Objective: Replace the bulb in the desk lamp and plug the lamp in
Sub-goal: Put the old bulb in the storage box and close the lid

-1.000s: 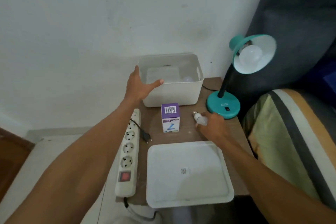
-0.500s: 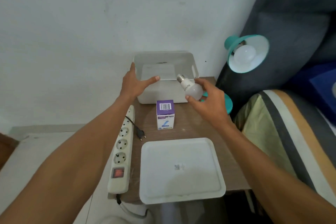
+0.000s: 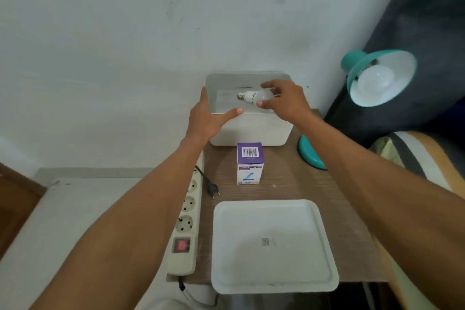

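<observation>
My right hand (image 3: 284, 102) pinches a white bulb (image 3: 251, 97) by its globe and holds it over the open white bin (image 3: 251, 131), screw base pointing left. My left hand (image 3: 208, 118) rests on the bin's front left corner, thumb along the front rim and fingers on the left wall. The teal desk lamp (image 3: 380, 75) at the right has a white bulb (image 3: 375, 80) in its shade; its base (image 3: 309, 152) is partly hidden by my right arm. The lamp's black plug (image 3: 213, 187) lies loose on the table beside the white power strip (image 3: 186, 221).
A purple and white bulb box (image 3: 250, 163) stands in front of the bin. A white lid (image 3: 274, 244) lies flat at the near edge of the small wooden table (image 3: 289, 184). A dark cushion and a striped pillow (image 3: 412, 156) are at the right.
My right hand has carried the bulb from the table by the lamp base up and over the bin. My left hand has stayed on the bin's corner.
</observation>
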